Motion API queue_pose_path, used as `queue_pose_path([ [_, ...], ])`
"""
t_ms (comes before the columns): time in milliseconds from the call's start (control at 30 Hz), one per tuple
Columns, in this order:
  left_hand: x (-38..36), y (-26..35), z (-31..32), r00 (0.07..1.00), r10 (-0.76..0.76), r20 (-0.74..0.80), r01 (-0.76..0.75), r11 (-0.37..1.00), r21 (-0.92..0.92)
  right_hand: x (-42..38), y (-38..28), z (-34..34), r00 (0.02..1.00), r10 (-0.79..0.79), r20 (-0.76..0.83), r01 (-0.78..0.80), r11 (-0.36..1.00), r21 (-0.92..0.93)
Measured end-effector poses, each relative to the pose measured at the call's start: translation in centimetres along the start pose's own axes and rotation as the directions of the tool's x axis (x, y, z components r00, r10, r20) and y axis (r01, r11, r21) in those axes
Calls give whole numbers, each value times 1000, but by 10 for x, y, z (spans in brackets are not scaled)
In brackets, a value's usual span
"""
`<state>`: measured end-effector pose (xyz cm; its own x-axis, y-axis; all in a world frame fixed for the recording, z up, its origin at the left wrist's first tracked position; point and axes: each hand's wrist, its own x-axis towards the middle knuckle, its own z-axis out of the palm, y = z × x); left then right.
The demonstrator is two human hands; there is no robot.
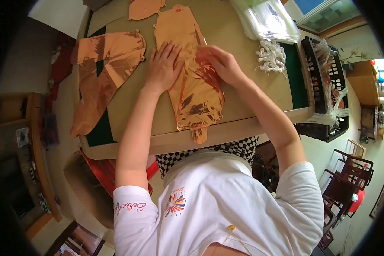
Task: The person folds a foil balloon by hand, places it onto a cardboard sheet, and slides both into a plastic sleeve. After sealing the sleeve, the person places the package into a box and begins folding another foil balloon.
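Observation:
A flat, uninflated rose-gold foil balloon point(199, 106) lies lengthwise on the table in front of me, its narrow tab hanging over the near edge. My left hand point(164, 67) rests flat on its left side, fingers spread. At the right side, my right hand point(223, 64) has its fingers bent and drawn together on a fold of the same foil; its fingertips are slightly blurred and the thumb is hidden. Creases and reddish reflections run through the foil beside that hand. Another flat foil balloon point(106, 64), bent in shape, lies to the left.
Part of a third foil piece point(146, 8) shows at the far edge. Clear plastic sleeves point(269, 19) are stacked at the back right, with a heap of white ties point(272, 57) nearer me. A black crate point(326, 85) holding plastic packs stands beyond the table's right edge.

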<state>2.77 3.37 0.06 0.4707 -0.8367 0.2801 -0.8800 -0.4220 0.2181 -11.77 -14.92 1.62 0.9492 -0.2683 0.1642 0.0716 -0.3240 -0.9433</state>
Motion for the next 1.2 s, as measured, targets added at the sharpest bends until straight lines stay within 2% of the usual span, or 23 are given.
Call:
queue_pose_path([
  [33, 0, 0, 1, 1000, 3, 3, -3, 1000, -2, -19, -3, -3, 994, 95, 43, -102, 979, 177],
  [100, 1, -1, 0, 1000, 10, 9, -10, 1000, -3, -55, -8, -10, 1000, 11, -1, -11, 999, 39],
  [200, 2, -3, 3, 1000, 15, 10, -15, 1000, -11, -94, -22, -19, 988, -146, 40, 151, 964, -217],
  [300, 1, -4, 3, 999, 33, -20, -33, 999, -13, -106, -39, -24, 997, 34, 73, -21, 985, -174],
  [400, 0, -4, 3, 999, 30, -10, -30, 1000, -6, -98, -40, -20, 995, -92, 31, 97, 958, -271],
  [500, 0, -4, 0, 999, 8, 32, -8, 1000, -9, -84, -44, -14, 952, -294, 83, 298, 840, -454],
  [600, 0, -2, -1, 1000, 21, -15, -21, 1000, -21, -61, -43, -20, 984, -133, -120, 80, 925, -372],
  [700, -1, -2, 0, 999, 30, -21, -30, 999, -18, -52, -49, -20, 919, -390, 59, 359, 764, -537],
  [733, -2, -2, 0, 999, 29, -22, -30, 999, -17, -61, -47, -14, 887, -411, 212, 456, 698, -552],
  [833, -1, -3, 2, 999, 28, -46, -29, 999, -24, -90, -62, 4, 811, -283, 513, 550, 667, -502],
  [933, -2, -4, 5, 997, 31, -68, -33, 999, -35, -100, -55, 12, 801, -226, 555, 535, 687, -492],
  [1200, -1, -2, 1, 997, 38, -62, -39, 999, -14, -104, -52, 17, 778, -216, 590, 554, 679, -482],
])
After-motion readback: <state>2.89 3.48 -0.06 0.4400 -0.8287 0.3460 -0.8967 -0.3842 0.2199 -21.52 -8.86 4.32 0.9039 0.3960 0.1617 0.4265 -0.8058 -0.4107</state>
